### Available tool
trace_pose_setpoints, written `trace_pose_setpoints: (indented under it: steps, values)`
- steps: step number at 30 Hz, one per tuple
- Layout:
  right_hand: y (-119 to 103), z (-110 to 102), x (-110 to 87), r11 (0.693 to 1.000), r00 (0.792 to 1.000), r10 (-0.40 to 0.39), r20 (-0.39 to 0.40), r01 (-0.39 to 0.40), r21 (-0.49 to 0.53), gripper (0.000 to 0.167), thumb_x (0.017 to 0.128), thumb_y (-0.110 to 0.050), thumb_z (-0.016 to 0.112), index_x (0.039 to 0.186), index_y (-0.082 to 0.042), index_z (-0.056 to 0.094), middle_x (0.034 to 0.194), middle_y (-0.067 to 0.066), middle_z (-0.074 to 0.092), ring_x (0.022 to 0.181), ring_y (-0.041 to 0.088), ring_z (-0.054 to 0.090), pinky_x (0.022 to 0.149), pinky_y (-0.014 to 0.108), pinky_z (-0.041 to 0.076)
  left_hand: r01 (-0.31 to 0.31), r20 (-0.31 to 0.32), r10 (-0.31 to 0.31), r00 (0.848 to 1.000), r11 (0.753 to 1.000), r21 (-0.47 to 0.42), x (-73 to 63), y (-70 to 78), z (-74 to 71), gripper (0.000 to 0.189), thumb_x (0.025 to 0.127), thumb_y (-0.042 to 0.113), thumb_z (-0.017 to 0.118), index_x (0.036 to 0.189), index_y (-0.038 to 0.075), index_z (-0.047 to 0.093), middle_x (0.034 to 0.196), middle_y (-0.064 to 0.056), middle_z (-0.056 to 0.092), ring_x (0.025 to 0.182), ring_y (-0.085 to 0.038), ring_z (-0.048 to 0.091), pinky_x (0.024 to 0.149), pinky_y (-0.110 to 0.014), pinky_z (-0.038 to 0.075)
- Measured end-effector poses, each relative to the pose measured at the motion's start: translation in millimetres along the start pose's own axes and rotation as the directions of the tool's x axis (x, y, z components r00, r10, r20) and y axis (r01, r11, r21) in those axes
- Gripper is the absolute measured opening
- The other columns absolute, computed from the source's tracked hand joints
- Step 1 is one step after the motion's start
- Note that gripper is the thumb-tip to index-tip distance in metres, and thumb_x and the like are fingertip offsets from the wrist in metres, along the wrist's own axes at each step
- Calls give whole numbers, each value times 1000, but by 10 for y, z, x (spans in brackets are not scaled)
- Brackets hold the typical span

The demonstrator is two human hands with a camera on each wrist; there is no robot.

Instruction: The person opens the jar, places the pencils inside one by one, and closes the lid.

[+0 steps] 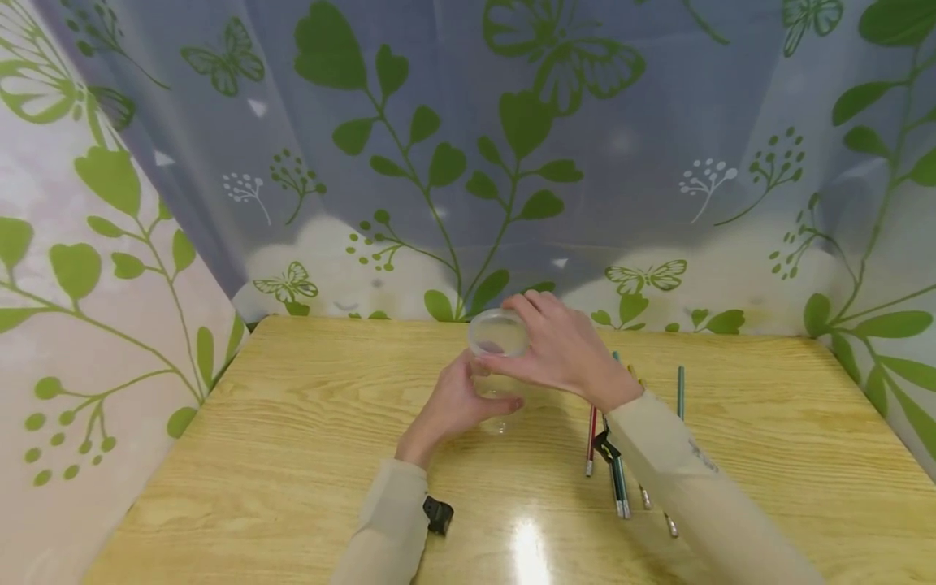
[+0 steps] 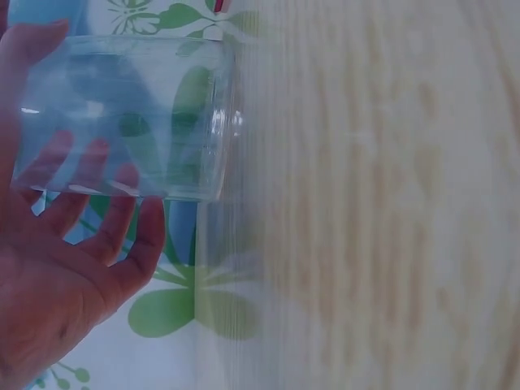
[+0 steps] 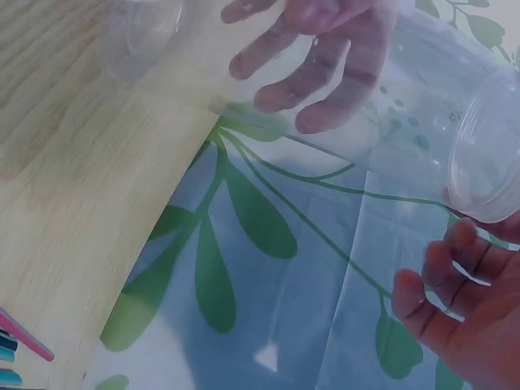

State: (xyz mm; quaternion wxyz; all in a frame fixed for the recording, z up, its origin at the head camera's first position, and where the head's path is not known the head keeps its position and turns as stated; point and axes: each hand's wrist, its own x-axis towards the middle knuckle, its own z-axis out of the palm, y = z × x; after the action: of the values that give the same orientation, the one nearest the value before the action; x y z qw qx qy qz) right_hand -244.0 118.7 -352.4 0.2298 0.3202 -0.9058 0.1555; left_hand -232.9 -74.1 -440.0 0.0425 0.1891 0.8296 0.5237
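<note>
A clear plastic jar (image 1: 499, 385) stands upright over the table, between the two hands. My left hand (image 1: 455, 400) holds its body from the left, thumb on the near side; in the left wrist view the fingers show behind the clear wall (image 2: 122, 114). At the top, my right hand (image 1: 563, 345) grips the round whitish rim (image 3: 487, 162), thumb in front and fingers behind. Whether that rim is a separate lid, I cannot tell. The jar's base is near the tabletop; contact is unclear.
Several pencils lie on the wooden table (image 1: 292, 455) at the right, among them a red pencil (image 1: 591, 443) and a teal pencil (image 1: 681, 390). The right forearm covers parts of them. A curtain (image 1: 439, 162) with green leaves hangs behind the table's back edge.
</note>
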Motion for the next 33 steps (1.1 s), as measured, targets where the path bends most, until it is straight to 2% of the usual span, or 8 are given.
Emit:
trace_pose_setpoints:
  steps: [3,7,13,17,22,26,28,33]
  values:
    - [-4,-7,35,1000,1000,-9,22,9,22,72,79,-65,74,119,-6,63,102,10,70,78,21,63,56,31,53,22,20,-22,1000,1000,-3,5,2,-8,77,77,33,90,142,29,51,140,7,60,133,-19,55,113,-52,44]
    - [18,2,60,991,998,-3,65,-6,132,67,81,-59,74,119,-5,61,99,9,70,78,20,61,62,31,52,52,50,-51,997,999,-17,41,-22,-17,78,76,32,91,143,32,50,140,8,60,132,-19,54,112,-52,44]
    - [46,-2,90,960,980,62,191,-111,258,71,82,-57,75,130,-9,58,116,9,69,100,25,64,82,42,55,70,167,-55,984,994,-86,142,-94,-73,87,77,22,90,150,27,44,147,3,55,136,-23,52,111,-53,47]
    - [78,-10,114,949,968,49,246,-121,290,77,81,-55,77,139,-8,55,129,12,67,115,31,64,93,50,55,45,247,-15,969,992,-118,184,-120,-125,92,78,14,86,155,22,37,152,-3,50,139,-28,48,115,-56,42]
    - [127,-29,156,934,955,-2,296,-104,341,80,81,-51,78,142,-7,53,136,13,65,122,33,62,95,52,55,19,315,28,949,989,-145,212,-131,-174,95,78,8,83,158,21,33,153,-8,49,139,-34,49,113,-58,43]
    - [163,-46,179,929,941,-43,335,-86,361,82,82,-50,78,146,-7,50,142,14,62,126,33,61,98,52,54,9,334,39,942,990,-140,220,-132,-189,97,78,8,84,158,22,32,155,-7,47,141,-33,47,115,-57,42]
    - [165,-57,185,926,938,-49,344,-86,368,82,81,-49,79,146,-8,50,139,14,63,122,32,63,94,49,56,4,338,44,940,990,-141,221,-131,-186,98,78,9,84,159,23,30,158,-6,45,143,-31,45,117,-57,39]
    - [109,-69,153,962,951,13,308,-96,257,75,84,-55,76,142,-12,54,132,9,67,112,29,65,83,46,58,-11,339,62,939,989,-148,226,-134,-166,95,79,10,83,158,25,32,161,1,41,148,-26,39,120,-59,34]
